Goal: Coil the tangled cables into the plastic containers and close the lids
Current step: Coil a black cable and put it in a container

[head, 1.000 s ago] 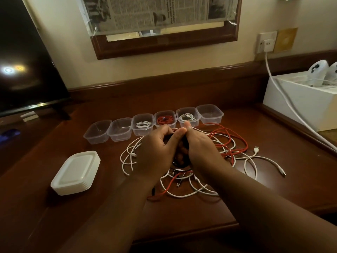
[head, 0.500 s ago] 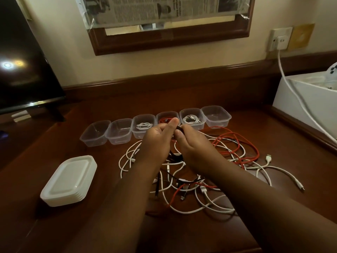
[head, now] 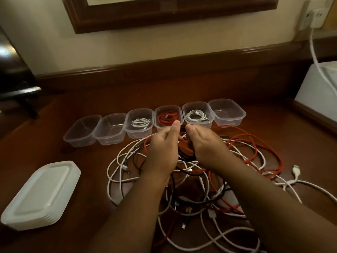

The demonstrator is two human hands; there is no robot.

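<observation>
On the brown desk, a big tangle of white, red and black cables is lying in front of a row of six clear boxes. The row is running left to right, tipping up a little toward the right, and each box is pointing its long side away from the person. Going from the left, the third box is holding a white coil, the fourth box a red coil and the fifth box another white coil. The lids are sitting in a white stack at the left, well apart from the boxes, with the long side running toward the far right. Both hands are hanging over the middle of the tangle, just in front of the fourth box. The left hand and the right hand are curling their fingers around a black cable, and the thumbs are pointing up toward the boxes. Half a second ago the two hands were pressing together; now they are a little apart, with the black cable showing in the gap. The camera is also tipping lower and closer than before, so the picture frame on the wall is mostly out of sight. A white box is sitting at the right edge, with a white cord running up to a wall plug.
</observation>
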